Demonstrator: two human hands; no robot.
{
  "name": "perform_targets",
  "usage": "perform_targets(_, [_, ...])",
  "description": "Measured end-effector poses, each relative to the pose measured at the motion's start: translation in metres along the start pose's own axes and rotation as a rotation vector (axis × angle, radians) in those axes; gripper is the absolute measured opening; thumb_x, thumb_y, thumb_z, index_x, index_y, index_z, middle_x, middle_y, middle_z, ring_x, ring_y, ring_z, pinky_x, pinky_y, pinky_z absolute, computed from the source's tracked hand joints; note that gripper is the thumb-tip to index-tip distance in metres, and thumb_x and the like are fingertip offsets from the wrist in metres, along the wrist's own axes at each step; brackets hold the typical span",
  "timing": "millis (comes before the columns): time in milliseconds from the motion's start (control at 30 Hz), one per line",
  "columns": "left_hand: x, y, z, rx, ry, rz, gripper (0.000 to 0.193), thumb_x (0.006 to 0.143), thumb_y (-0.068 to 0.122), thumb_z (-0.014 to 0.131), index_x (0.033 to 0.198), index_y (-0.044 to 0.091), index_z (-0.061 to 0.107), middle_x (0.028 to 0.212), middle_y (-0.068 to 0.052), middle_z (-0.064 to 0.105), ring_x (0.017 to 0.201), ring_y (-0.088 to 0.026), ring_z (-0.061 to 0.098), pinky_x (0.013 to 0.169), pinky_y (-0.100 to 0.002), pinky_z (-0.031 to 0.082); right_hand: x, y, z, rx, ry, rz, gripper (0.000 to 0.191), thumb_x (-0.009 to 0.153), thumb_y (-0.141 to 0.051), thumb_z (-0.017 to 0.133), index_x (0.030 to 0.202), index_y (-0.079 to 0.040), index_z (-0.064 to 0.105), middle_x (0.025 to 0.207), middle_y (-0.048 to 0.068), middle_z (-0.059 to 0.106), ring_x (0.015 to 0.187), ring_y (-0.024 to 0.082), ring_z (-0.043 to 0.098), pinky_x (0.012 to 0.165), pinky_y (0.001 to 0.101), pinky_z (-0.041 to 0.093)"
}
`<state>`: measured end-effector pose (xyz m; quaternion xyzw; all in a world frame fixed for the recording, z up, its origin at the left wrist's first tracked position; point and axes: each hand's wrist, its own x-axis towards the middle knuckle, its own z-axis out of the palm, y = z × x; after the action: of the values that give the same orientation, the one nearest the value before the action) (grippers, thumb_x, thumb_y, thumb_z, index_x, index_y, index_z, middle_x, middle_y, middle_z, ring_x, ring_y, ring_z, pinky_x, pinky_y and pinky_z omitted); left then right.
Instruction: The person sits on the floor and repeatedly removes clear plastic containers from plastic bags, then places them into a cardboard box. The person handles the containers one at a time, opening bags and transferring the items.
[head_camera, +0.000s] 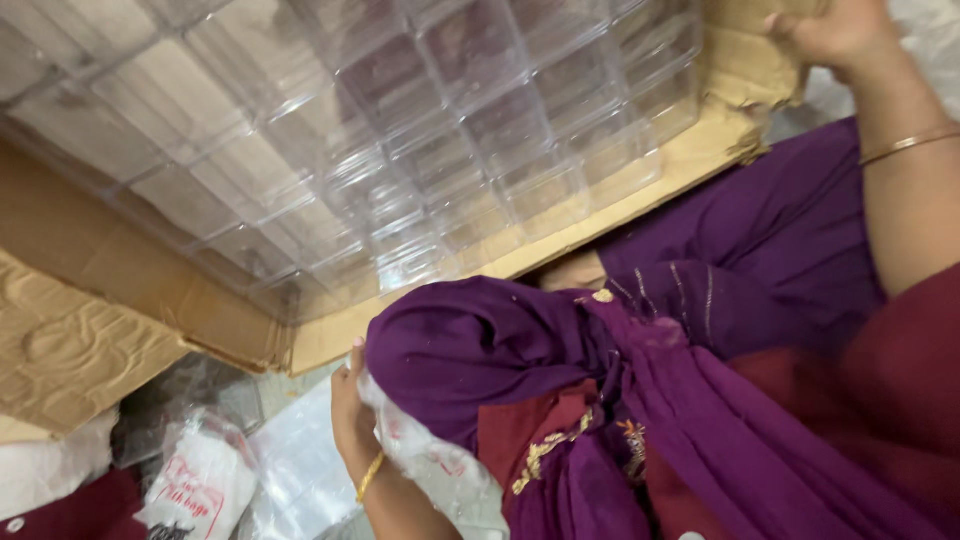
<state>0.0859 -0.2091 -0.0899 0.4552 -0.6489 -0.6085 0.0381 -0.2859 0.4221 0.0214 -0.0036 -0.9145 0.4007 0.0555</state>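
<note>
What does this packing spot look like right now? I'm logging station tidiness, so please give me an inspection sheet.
Surface: cardboard carton lies open, its edge torn.
Job's things: clear plastic boxes sit in rows inside the carton; clear plastic packet lies at the left hand.
Clutter: plastic bags with red print at lower left; purple cloth draped across the middle.
Grips: right hand closed on the carton's torn corner; left hand against the packet, fingers hidden by the cloth.
Cables: nothing seen.
Surroundings: crumpled cardboard sheet at left.
</note>
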Motion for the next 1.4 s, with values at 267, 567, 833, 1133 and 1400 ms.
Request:
perform_targets(267, [-0.046,0.142,0.027,0.783,-0.220,0.790,0.061,0.089,0.043,0.075,0.139,0.010,0.062,0.109,-0.023,0.073,0.097,-0.037,0.064,0.083,-0.048,0.051,0.003,-0.002,0.009,-0.022,0.090,-0.193,0.025,0.090,-0.009,0.080,0.112,0.002,0.075,0.098,0.012,0.076,0.084,0.019,0.073,0.073,0.0361,0.057])
perform_targets(567, [-0.097,0.218,0.095,1.190,-0.138,0.816,0.038,0.084,0.039,0.080,0.120,0.026,0.077,0.084,-0.024,0.071,0.082,-0.040,0.070,0.074,-0.048,0.055,0.005,0.022,0.026,-0.106,0.231,-0.348,0.030,0.088,-0.011,0.084,0.113,0.004,0.074,0.096,0.023,0.075,0.087,0.035,0.074,0.077,0.0417,0.057])
perform_targets(833, [-0.140,0.176,0.196,0.916,-0.126,1.051,0.039,0.088,0.029,0.076,0.124,0.015,0.074,0.087,-0.019,0.073,0.073,-0.038,0.071,0.064,-0.046,0.055,0.007,0.019,0.033,-0.163,0.145,-0.038,0.029,0.095,-0.024,0.084,0.101,0.002,0.072,0.088,0.022,0.072,0.086,0.036,0.074,0.080,0.0448,0.058])
perform_targets(1133, [-0.156,0.127,0.085,0.770,-0.112,0.820,0.031,0.092,0.026,0.069,0.114,0.005,0.072,0.104,-0.019,0.075,0.090,-0.039,0.073,0.075,-0.043,0.055,0.009,0.017,0.034,-0.105,0.154,-0.231,0.027,0.092,-0.017,0.079,0.113,0.000,0.075,0.097,0.022,0.074,0.093,0.038,0.074,0.083,0.0441,0.058])
perform_targets(1400, [-0.155,-0.056,-0.042,1.599,-0.180,0.120,0.053,0.073,0.073,0.071,0.102,0.029,0.079,0.093,-0.012,0.079,0.096,-0.035,0.076,0.095,-0.051,0.057,0.025,0.016,0.042,-0.244,0.141,-0.143,0.038,0.088,-0.024,0.086,0.102,0.007,0.072,0.093,0.029,0.071,0.089,0.043,0.071,0.079,0.0465,0.057])
